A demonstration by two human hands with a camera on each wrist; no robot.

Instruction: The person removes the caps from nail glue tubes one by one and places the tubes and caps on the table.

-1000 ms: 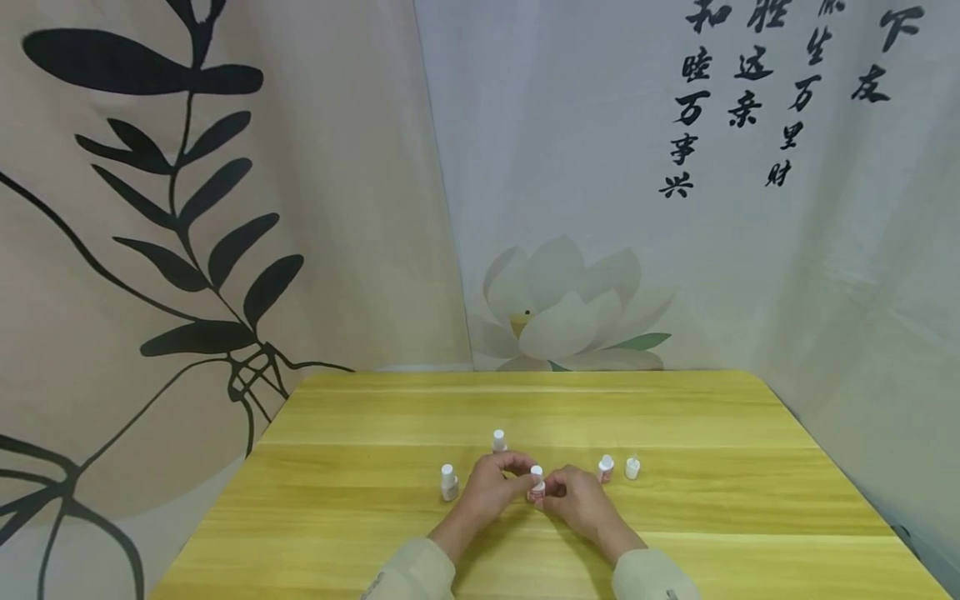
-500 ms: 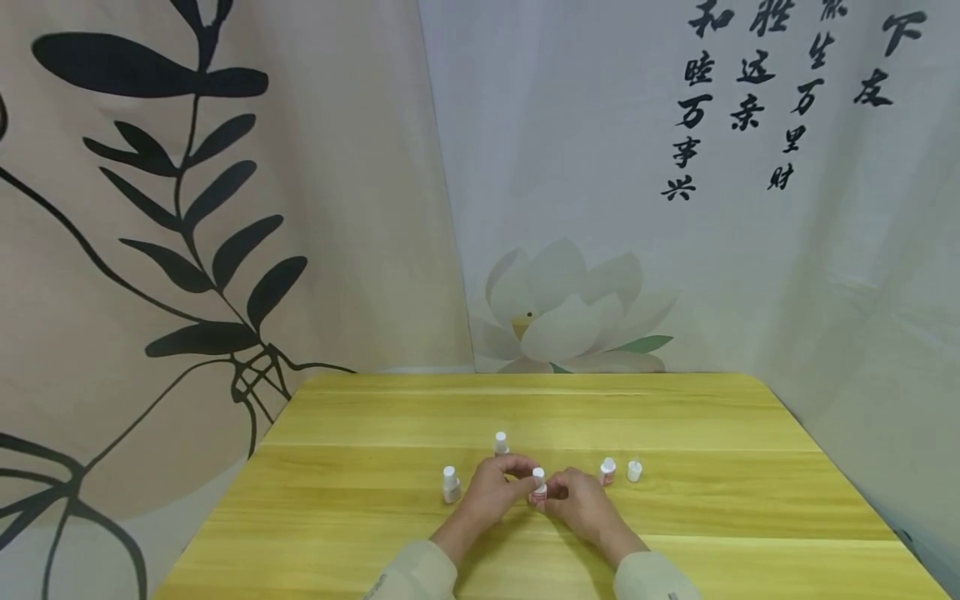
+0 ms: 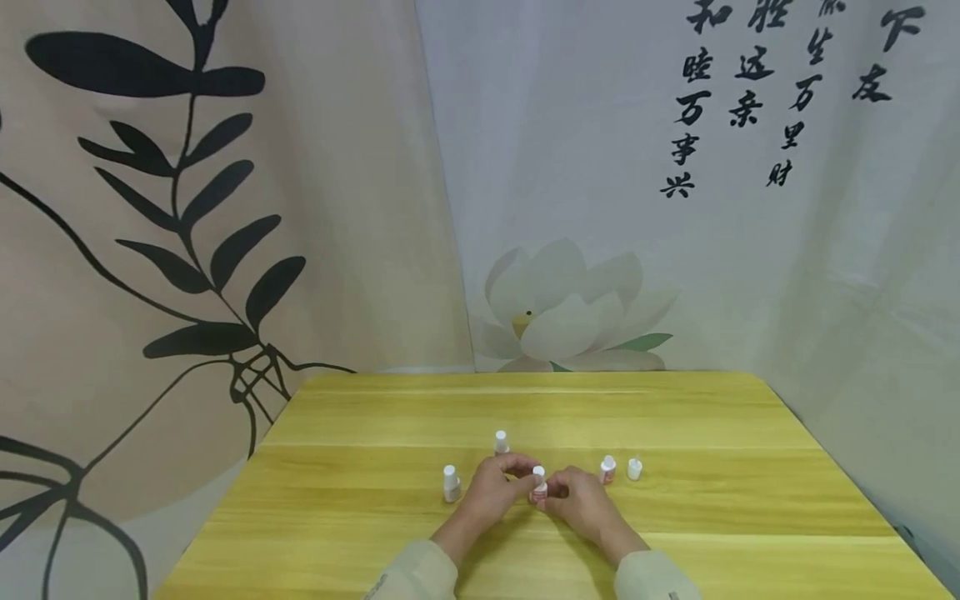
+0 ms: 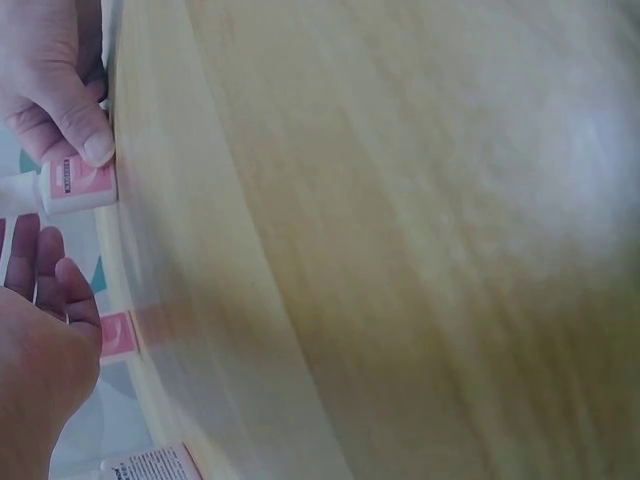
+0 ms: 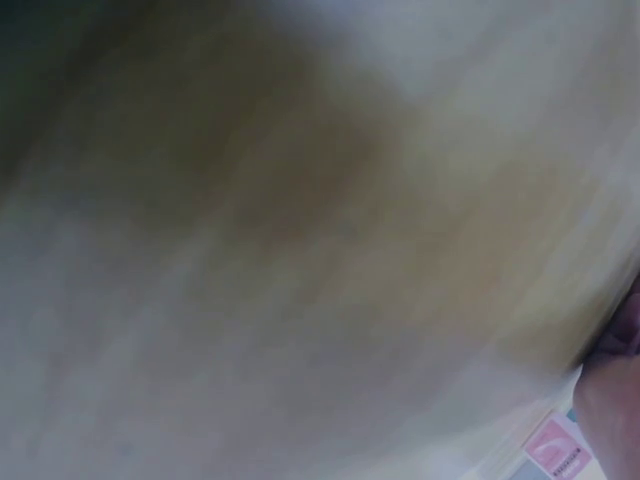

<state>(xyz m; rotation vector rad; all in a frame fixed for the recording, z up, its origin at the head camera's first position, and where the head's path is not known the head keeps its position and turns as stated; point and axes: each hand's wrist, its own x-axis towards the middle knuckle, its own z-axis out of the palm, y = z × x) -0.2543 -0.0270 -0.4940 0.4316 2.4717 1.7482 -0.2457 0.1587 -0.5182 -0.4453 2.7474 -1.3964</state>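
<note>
A small white-capped bottle (image 3: 539, 493) with a pink label stands upright between my hands in the head view. My left hand (image 3: 491, 492) reaches in from the left, thumb and index finger around its white cap (image 3: 538, 472). Lower down, my right hand (image 3: 583, 500) pinches the bottle's body. In the left wrist view, the right thumb (image 4: 85, 125) lies against the pink label (image 4: 82, 180), while the left hand (image 4: 45, 370) curves below the cap. Part of the right hand (image 5: 612, 405) shows at the right wrist view's edge, beside a pink label (image 5: 558, 447).
Similar bottles stand on the wooden table (image 3: 337, 475): one at left (image 3: 451, 485), another behind the left hand (image 3: 501, 442), a third to the right (image 3: 607, 471). A small loose white cap (image 3: 634, 470) sits beside that last bottle. A printed curtain hangs behind.
</note>
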